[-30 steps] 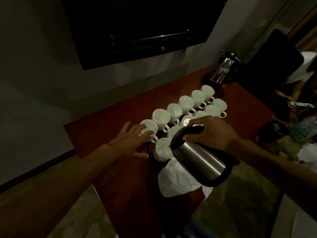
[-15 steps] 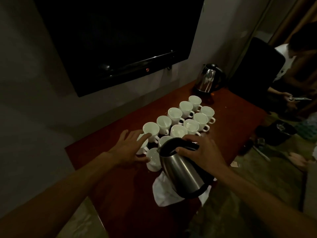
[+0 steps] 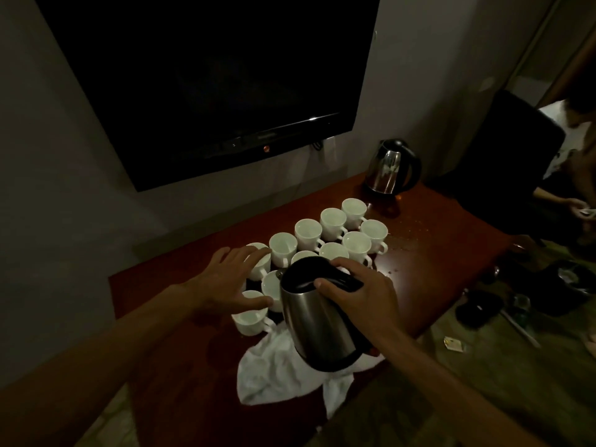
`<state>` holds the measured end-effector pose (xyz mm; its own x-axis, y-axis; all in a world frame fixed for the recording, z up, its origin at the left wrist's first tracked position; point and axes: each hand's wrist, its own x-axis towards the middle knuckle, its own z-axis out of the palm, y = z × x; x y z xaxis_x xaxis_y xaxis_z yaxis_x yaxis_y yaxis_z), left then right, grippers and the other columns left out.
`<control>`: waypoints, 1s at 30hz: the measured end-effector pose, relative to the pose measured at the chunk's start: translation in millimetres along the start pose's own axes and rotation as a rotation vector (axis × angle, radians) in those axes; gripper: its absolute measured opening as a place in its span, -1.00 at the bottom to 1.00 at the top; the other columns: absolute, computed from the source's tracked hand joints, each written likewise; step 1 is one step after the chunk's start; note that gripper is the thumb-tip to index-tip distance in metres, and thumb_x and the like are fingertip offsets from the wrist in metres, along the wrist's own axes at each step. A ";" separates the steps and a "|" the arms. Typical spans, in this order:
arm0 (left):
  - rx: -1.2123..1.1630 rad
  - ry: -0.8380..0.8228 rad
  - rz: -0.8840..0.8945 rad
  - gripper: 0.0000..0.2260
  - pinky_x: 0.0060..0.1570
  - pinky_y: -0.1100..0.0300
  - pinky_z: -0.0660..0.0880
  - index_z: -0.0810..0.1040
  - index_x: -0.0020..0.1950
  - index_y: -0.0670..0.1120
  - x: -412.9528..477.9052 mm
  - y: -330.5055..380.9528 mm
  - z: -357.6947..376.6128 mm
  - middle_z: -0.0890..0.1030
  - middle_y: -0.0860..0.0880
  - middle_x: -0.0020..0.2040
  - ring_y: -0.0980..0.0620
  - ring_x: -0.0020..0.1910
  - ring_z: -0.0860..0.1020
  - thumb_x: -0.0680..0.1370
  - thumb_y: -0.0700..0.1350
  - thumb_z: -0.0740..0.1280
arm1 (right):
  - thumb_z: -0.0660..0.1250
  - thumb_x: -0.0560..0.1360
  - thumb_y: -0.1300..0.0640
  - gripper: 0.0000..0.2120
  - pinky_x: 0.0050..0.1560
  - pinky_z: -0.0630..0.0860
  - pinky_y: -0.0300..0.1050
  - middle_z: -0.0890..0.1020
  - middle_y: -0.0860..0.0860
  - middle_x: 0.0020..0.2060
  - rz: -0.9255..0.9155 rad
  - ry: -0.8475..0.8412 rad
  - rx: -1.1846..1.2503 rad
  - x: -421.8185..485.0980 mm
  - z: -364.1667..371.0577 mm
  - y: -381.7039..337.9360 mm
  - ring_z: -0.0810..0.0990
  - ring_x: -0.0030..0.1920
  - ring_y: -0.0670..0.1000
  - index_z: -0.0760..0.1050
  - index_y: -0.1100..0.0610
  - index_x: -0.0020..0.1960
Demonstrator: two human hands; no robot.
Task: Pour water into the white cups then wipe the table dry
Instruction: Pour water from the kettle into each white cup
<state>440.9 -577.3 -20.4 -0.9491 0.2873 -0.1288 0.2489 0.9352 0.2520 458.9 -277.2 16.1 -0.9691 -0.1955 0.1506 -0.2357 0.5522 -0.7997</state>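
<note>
Several white cups (image 3: 308, 233) stand in two rows on the red-brown table (image 3: 435, 259). My right hand (image 3: 358, 291) grips the black handle of a steel kettle (image 3: 317, 321), tilted with its spout toward a near cup (image 3: 271, 287). My left hand (image 3: 225, 279) is spread, fingers resting on the cups at the near left end (image 3: 258, 259). Another cup (image 3: 250, 317) sits closest to me. A white cloth (image 3: 277, 372) lies crumpled on the table under the kettle, hanging over the front edge.
A second steel kettle (image 3: 392, 166) stands at the far end near the wall. A dark TV (image 3: 206, 85) hangs above. Water droplets (image 3: 409, 237) spot the table beyond the cups. A person (image 3: 577, 175) sits at right; clutter lies on the floor (image 3: 516, 311).
The view has tilted up and left. The kettle has come more upright, with its spout still over the near cups. My left hand stays on the cups.
</note>
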 end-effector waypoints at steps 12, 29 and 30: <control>-0.032 0.037 0.061 -0.05 0.54 -0.07 -0.11 -0.08 0.60 0.20 68.5 94.6 -18.3 0.09 0.06 0.61 0.01 0.58 0.05 0.35 0.59 0.18 | 0.52 0.41 -0.11 -0.62 -0.09 0.41 -0.59 0.52 -0.58 -0.09 -0.022 0.216 0.133 19.7 -81.8 43.0 0.46 0.03 -0.53 0.48 -0.32 0.16; 0.029 0.042 0.339 -0.06 0.54 -0.17 -0.21 -0.13 0.60 0.18 218.5 200.6 -31.7 0.07 0.02 0.62 0.05 0.59 -0.02 0.38 0.59 0.11 | 0.54 0.39 -0.09 -0.61 0.03 0.62 -0.22 0.55 -0.44 -0.05 0.060 0.586 0.097 50.8 -182.8 94.1 0.58 0.02 -0.35 0.51 -0.28 0.16; 0.026 0.042 0.350 -0.06 0.54 -0.17 -0.20 -0.13 0.60 0.18 226.2 204.1 -32.6 0.07 0.02 0.62 0.05 0.59 -0.01 0.37 0.60 0.09 | 0.54 0.39 -0.10 -0.60 0.02 0.60 -0.27 0.55 -0.47 -0.07 0.066 0.602 0.093 54.1 -187.6 96.7 0.56 0.01 -0.37 0.50 -0.31 0.15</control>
<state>270.6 -328.2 33.2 -0.8122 0.5834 0.0012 0.5653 0.7864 0.2489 370.0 -82.4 55.9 -0.8590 0.3436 0.3796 -0.1931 0.4692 -0.8617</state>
